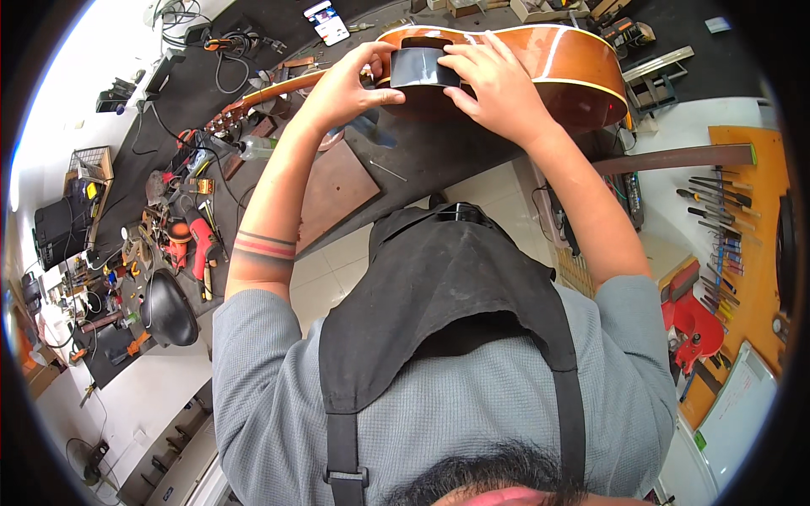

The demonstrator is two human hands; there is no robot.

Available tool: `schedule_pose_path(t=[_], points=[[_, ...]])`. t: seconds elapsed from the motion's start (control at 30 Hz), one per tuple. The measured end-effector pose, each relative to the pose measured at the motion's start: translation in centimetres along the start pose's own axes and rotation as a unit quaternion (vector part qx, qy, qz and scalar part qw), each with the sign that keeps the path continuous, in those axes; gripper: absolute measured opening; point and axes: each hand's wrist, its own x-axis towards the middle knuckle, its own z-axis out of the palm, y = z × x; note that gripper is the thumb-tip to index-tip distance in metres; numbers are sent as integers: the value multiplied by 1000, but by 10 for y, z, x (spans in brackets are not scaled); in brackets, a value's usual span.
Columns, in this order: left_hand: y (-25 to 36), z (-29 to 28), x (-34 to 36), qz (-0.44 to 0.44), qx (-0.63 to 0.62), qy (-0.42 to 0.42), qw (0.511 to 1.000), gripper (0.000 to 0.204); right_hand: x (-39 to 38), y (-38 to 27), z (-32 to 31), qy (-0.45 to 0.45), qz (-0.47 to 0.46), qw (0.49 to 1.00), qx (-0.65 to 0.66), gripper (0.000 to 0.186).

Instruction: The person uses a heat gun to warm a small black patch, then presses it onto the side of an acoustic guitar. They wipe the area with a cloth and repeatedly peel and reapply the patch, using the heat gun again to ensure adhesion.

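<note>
Dark hair (498, 462) is seen nearest the camera, with a black apron (439, 295) worn over a grey shirt (278, 371) just beyond it. At the far side of the dark workbench (460, 156), an acoustic guitar (561, 55) is laid with its headstock (226, 118) pointed to the left. Across the neck-side half of its body, a glossy black curved panel (418, 69) is bracketed by both hands. On the left hand (346, 88), thumb and fingers are held apart around the panel's left end. By the right hand (485, 80), the opposite end is covered, fingertips laid on the face and thumb placed near the lower corner; whether it is firmly pinched cannot be told.

For a steady hold, both ends are best supported evenly, so that the panel is not twisted or skewed against the guitar's curve. Pressure should be spread through the finger pads, with nails kept off the gloss and the varnish. The brown board (342, 190) and thin metal rod (388, 171), lying nearer the body, are better left clear of the forearms.
</note>
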Motion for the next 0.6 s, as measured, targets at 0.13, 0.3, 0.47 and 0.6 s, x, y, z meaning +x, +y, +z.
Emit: schedule_pose_path(t=[0.13, 0.3, 0.47, 0.6], points=[[14, 9, -9, 63, 76, 74, 992, 39, 2, -3, -6, 116, -24, 993, 12, 18], [45, 23, -43, 86, 0, 151, 985, 18, -4, -44, -32, 133, 125, 960, 214, 11], [113, 39, -88, -60, -319, 118, 939, 17, -22, -94, -72, 60, 351, 791, 497, 21], [134, 40, -113, -107, -409, 102, 900, 20, -37, -103, -79, 0, 387, 685, 618, 26]])
